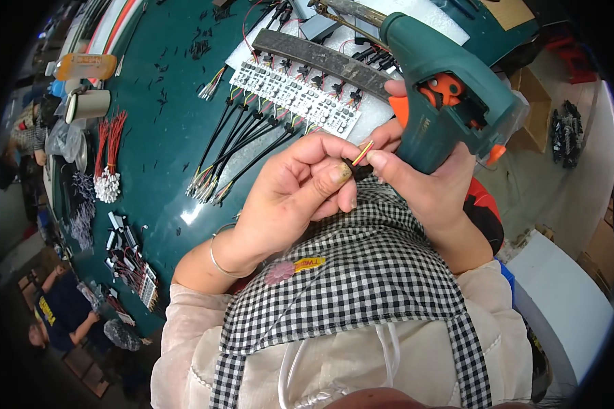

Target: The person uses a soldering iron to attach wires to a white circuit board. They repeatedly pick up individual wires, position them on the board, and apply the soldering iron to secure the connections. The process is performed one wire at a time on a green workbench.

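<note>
My left hand (280, 194) is closed, pinching the end of a thin black cable (350, 165) between thumb and fingers. Short red and yellow wires (364, 153) stick out of that end. My right hand (433, 191) wraps the handle of a green gun-shaped power tool (423, 51) with an orange trigger and a metal front end; its thumb and a finger meet at the wires. Just beyond my hands lies a white panel of small circuit boards (290, 95), with black cables (235, 146) fanning out toward me. A dark flat bar (320, 61) rests along the boards' far side.
The green table (157, 150) bears red wires with white connectors (108, 157) and scattered small black pieces (199, 48). Left of them are a cup (89, 104) and an orange bottle (85, 66). A cardboard box (531, 109) sits at right. Another person (61, 310) is at lower left.
</note>
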{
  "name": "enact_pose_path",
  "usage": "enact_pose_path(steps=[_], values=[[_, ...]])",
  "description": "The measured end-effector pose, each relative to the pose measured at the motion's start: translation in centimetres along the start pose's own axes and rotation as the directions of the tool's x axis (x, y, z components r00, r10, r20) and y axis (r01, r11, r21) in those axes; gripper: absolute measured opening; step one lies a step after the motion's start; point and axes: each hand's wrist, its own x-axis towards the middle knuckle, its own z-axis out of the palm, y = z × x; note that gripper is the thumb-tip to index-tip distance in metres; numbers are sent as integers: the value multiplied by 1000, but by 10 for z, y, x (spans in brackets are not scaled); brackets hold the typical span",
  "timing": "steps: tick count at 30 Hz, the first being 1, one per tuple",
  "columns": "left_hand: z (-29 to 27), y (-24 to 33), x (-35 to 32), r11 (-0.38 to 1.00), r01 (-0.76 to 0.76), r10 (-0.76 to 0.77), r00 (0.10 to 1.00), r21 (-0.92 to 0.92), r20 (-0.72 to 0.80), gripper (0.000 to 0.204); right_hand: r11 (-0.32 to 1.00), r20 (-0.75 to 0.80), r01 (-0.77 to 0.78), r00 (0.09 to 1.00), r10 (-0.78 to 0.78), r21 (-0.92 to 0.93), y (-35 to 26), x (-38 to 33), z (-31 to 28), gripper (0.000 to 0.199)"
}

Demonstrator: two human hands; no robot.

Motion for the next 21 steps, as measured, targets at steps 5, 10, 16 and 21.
enact_pose_path(steps=[5,10,16,21], values=[[2,0,1,993,-31,36,999,111,-37,18,1000,-12,7,1000,-7,23,1,-1,1,55],[4,-7,2,978,-95,111,991,183,-77,18,1000,9,24,1000,-24,-21,1,-2,1,55],[5,-10,3,991,-72,80,994,114,-71,18,999,25,30,999,-30,-19,4,-4,-2,56],[6,-15,3,998,-63,65,994,30,-88,19,1000,-7,27,1000,-27,-15,4,-6,1,58]])
